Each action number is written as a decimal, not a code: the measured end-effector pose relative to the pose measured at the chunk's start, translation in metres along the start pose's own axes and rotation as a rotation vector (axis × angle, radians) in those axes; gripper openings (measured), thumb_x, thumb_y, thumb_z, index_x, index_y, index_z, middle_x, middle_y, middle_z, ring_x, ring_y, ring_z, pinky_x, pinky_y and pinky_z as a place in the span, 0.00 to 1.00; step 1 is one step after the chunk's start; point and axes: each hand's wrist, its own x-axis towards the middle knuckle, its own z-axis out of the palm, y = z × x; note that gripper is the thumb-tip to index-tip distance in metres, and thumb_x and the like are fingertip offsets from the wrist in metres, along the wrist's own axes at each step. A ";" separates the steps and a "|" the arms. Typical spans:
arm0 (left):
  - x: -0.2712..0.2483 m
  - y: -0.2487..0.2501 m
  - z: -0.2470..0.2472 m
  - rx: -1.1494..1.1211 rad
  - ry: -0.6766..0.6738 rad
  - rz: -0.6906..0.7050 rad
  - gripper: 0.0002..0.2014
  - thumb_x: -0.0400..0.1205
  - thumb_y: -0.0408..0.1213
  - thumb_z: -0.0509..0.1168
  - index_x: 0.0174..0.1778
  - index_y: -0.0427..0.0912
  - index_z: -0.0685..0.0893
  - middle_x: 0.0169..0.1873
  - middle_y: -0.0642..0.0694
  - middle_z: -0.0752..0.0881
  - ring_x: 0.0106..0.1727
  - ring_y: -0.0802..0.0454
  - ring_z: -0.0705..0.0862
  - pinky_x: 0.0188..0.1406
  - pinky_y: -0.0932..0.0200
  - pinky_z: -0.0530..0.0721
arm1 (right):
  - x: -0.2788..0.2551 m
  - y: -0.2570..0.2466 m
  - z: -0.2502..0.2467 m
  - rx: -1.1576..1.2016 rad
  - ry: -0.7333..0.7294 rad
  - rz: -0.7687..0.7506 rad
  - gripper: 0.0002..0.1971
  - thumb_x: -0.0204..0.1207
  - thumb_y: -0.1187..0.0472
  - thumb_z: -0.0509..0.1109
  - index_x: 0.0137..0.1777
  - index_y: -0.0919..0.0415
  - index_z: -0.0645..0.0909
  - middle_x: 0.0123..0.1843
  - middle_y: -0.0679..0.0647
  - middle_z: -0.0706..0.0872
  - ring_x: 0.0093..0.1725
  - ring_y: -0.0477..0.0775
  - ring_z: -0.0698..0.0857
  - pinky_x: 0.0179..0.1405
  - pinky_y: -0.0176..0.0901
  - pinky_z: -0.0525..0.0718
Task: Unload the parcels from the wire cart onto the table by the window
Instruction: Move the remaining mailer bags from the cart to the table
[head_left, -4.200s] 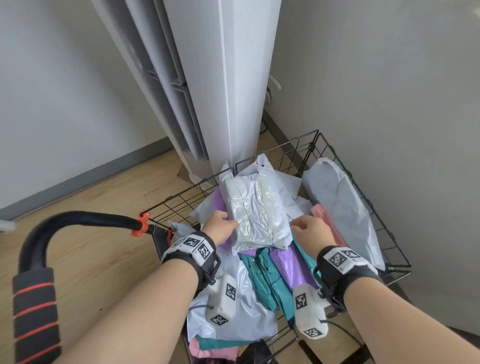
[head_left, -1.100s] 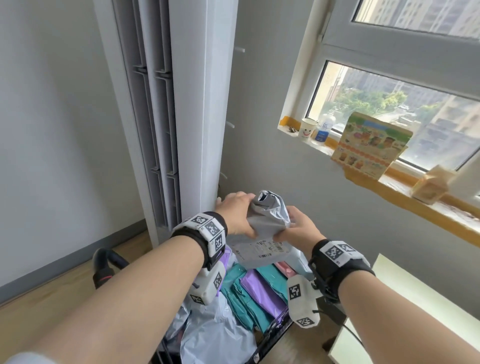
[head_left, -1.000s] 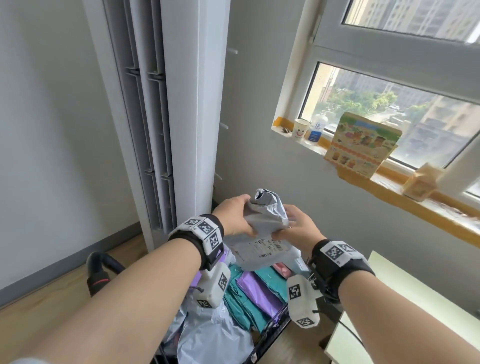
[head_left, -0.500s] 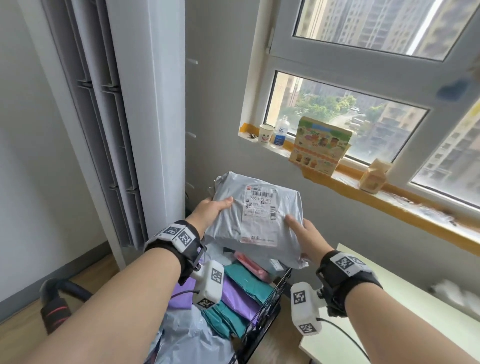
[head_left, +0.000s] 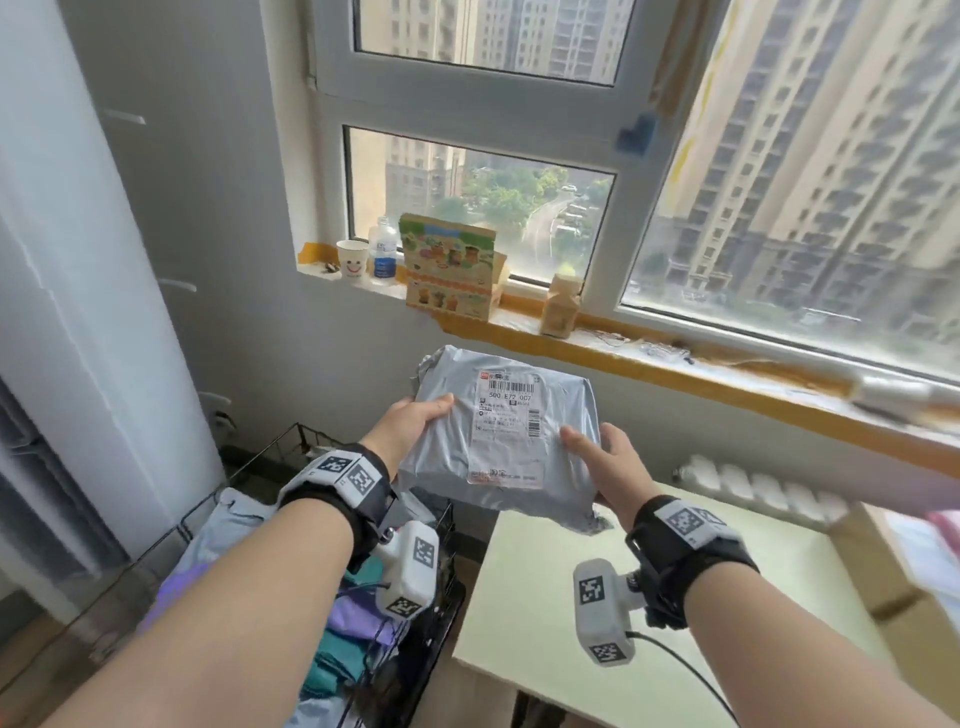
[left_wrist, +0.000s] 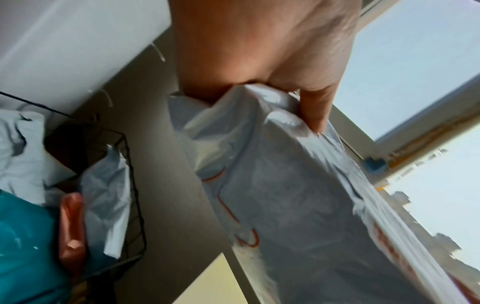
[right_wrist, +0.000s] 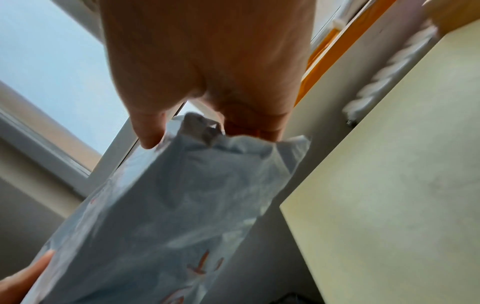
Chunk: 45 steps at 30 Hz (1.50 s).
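A grey plastic-wrapped parcel (head_left: 452, 436) with a white shipping label facing up is held in the air between both hands. My left hand (head_left: 410, 423) grips its left edge, thumb on top. My right hand (head_left: 597, 457) grips its right edge, thumb on top. The parcel (left_wrist: 298, 195) shows from below in the left wrist view, held by my left hand (left_wrist: 259, 61). The right wrist view has the parcel (right_wrist: 168, 205) under my right hand (right_wrist: 207, 72). The parcel hangs over the near left corner of the pale yellow table (head_left: 727, 597). The wire cart (head_left: 260, 493), lower left, holds purple, teal and grey parcels.
A windowsill (head_left: 649, 358) beyond the table carries a paper cup (head_left: 352, 259), a bottle (head_left: 383, 249), a colourful box (head_left: 449, 267) and a small carton (head_left: 561, 304). A tall white unit (head_left: 78, 260) stands left of the cart. Cardboard boxes (head_left: 883, 561) sit at the table's right end.
The parcel has been lifted out of the cart, turned label-up and carried right toward the table. My view has swung right from the cart to the window and table.
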 end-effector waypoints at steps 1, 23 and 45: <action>0.002 0.003 0.022 0.004 -0.032 -0.002 0.21 0.80 0.46 0.68 0.63 0.35 0.80 0.46 0.39 0.89 0.42 0.44 0.87 0.41 0.55 0.83 | -0.001 0.005 -0.020 0.011 0.051 0.007 0.50 0.67 0.35 0.74 0.82 0.58 0.57 0.76 0.53 0.71 0.67 0.57 0.79 0.60 0.61 0.84; -0.002 0.033 0.503 0.534 -0.415 0.212 0.34 0.69 0.70 0.67 0.54 0.41 0.86 0.53 0.38 0.87 0.55 0.39 0.86 0.59 0.43 0.82 | -0.067 0.146 -0.434 0.627 0.412 0.325 0.20 0.77 0.55 0.72 0.64 0.66 0.78 0.47 0.61 0.88 0.41 0.59 0.87 0.26 0.43 0.86; 0.053 -0.060 0.709 0.210 -0.443 -0.018 0.24 0.75 0.43 0.73 0.63 0.37 0.78 0.56 0.40 0.87 0.52 0.43 0.88 0.58 0.42 0.86 | -0.021 0.230 -0.553 -0.081 0.776 0.508 0.31 0.74 0.31 0.61 0.46 0.63 0.85 0.27 0.56 0.89 0.20 0.51 0.85 0.25 0.43 0.85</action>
